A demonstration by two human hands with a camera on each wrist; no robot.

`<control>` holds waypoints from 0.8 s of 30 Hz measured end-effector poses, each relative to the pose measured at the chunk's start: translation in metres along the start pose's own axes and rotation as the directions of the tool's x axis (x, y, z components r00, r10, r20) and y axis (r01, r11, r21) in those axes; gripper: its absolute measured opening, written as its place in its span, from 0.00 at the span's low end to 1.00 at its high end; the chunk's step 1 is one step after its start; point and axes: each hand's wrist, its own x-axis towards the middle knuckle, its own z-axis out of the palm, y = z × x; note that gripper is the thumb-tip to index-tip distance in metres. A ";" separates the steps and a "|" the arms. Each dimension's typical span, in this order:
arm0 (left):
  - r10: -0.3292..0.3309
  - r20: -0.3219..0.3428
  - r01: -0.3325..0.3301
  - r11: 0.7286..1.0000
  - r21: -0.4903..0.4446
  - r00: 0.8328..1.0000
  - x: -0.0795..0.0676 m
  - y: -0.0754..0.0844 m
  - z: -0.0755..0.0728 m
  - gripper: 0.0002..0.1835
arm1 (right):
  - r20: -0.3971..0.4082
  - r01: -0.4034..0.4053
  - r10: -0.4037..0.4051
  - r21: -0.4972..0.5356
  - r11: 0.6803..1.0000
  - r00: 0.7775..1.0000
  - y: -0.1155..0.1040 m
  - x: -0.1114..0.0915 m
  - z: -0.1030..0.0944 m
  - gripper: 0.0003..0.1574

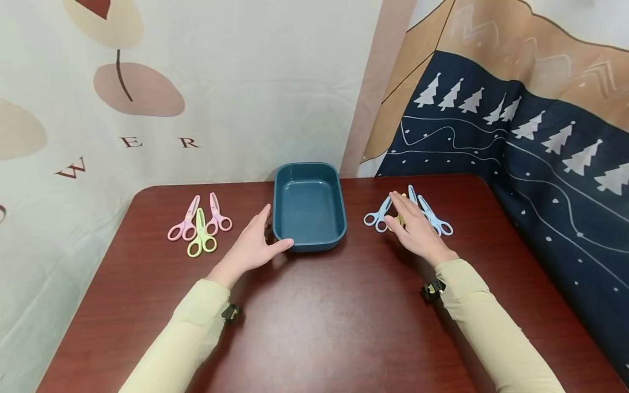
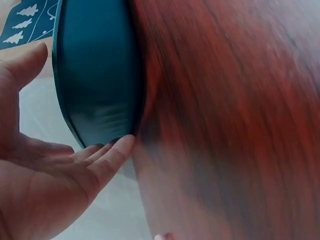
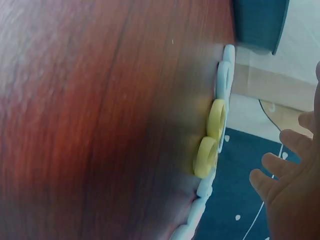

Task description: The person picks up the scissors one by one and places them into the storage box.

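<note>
A dark blue rectangular bin (image 1: 309, 247) stands at the back middle of the table. My left hand (image 1: 250, 243) is at its near left corner, thumb and fingers spread, fingertips right at the bin's side in the left wrist view. Over the scissors on the right hovers my right hand (image 1: 415, 226), its fingers extended and holding nothing. Beneath and around it lie blue scissors (image 1: 434, 217), another blue pair (image 1: 377, 216) and yellow scissors (image 3: 206, 157), partly hidden by the hand in the head view.
Left of the bin lie two pink scissors (image 1: 184, 222) (image 1: 216, 214) and one green pair (image 1: 200, 237). The reddish-brown table (image 1: 334, 316) ends at a pale printed cloth (image 1: 245, 109) behind and a navy tree-patterned cloth (image 1: 540, 196) on the right.
</note>
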 end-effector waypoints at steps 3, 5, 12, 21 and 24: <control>-0.004 0.006 0.005 0.993 -0.119 1.000 0.003 0.001 0.003 0.57 | -0.022 -0.003 0.004 0.012 1.000 1.000 0.005 -0.003 -0.002 0.45; -0.007 0.013 0.009 0.982 -0.191 1.000 0.004 0.002 0.005 0.56 | -0.049 -0.008 0.009 0.023 1.000 0.999 0.008 -0.005 -0.004 0.44; -0.087 0.025 0.091 0.951 -0.295 0.996 0.002 0.008 0.007 0.57 | -0.109 -0.045 0.049 0.044 0.998 0.993 0.019 -0.014 -0.010 0.42; -0.118 0.018 0.117 0.936 -0.331 0.993 0.001 0.005 0.006 0.53 | -0.150 -0.050 0.064 0.093 0.994 0.987 0.031 -0.021 -0.013 0.42; -0.115 0.015 0.113 0.936 -0.333 0.993 0.000 0.004 0.007 0.52 | -0.170 -0.048 0.064 0.098 0.994 0.983 0.035 -0.023 -0.014 0.41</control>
